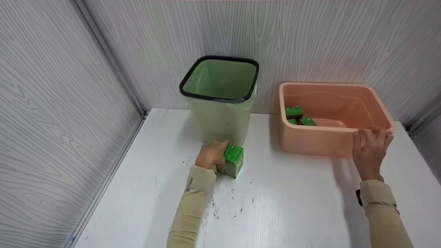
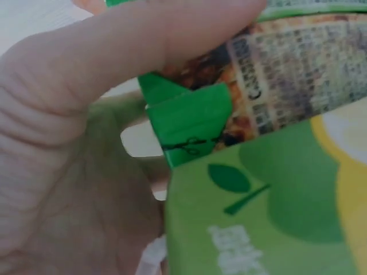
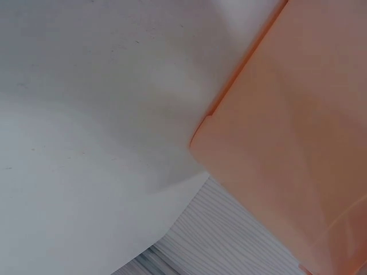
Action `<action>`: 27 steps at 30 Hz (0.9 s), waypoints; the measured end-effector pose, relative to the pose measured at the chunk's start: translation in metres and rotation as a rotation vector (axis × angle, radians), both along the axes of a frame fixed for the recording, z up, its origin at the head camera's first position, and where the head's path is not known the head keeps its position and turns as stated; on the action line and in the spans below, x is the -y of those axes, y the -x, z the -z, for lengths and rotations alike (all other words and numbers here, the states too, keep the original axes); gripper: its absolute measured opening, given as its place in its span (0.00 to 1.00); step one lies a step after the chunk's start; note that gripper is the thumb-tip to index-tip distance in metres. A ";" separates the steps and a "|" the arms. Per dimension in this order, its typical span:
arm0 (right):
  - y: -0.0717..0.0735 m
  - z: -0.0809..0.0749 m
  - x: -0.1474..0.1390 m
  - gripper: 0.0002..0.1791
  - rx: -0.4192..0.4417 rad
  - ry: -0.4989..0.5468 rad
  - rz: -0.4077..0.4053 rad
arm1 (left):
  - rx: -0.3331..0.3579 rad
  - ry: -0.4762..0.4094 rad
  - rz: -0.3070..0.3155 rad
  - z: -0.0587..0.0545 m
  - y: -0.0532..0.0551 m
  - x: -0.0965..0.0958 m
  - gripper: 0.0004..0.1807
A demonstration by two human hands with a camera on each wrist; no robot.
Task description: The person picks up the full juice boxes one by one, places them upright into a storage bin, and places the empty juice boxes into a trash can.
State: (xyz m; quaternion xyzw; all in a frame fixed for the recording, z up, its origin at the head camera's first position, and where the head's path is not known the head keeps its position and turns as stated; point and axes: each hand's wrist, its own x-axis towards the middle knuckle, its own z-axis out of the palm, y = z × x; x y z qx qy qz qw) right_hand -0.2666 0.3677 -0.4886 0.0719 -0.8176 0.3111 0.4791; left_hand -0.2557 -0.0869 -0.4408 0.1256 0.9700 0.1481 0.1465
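Observation:
My left hand (image 1: 211, 154) grips a green drink carton (image 1: 234, 159) just in front of the waste bin. In the left wrist view the thumb (image 2: 132, 43) lies across the carton's printed panel, and the other fingers are mostly hidden behind it. A green apple print and a small scissors mark show on the carton (image 2: 252, 189). On the right, my right hand (image 1: 370, 151) holds the front rim of a pink plastic tub (image 1: 320, 139), fingers hooked over the edge near its right corner. Several green cartons (image 1: 294, 112) lie inside the tub at its left end.
A pale green waste bin (image 1: 220, 119) with a black rim and a liner stands at the back, left of the tub. Dark specks (image 1: 215, 208) are scattered over the white table (image 1: 289, 206). Wood-grain panels (image 1: 165, 51) rise behind and at both sides.

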 end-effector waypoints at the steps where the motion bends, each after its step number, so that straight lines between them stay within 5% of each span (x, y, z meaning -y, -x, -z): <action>1: 0.000 0.000 0.000 0.15 0.002 0.002 -0.001 | -0.003 0.009 0.006 0.000 0.001 0.000 0.42; 12: -0.001 -0.001 0.000 0.13 0.007 0.002 0.002 | -0.126 -0.040 -0.038 -0.001 0.001 0.003 0.38; 21: 0.002 -0.002 0.002 0.12 0.009 0.005 0.007 | -0.213 -0.088 -0.112 -0.013 -0.005 0.012 0.34; 27: 0.000 0.001 0.000 0.12 0.010 0.013 0.014 | -0.299 -0.198 -0.184 -0.020 -0.010 0.018 0.36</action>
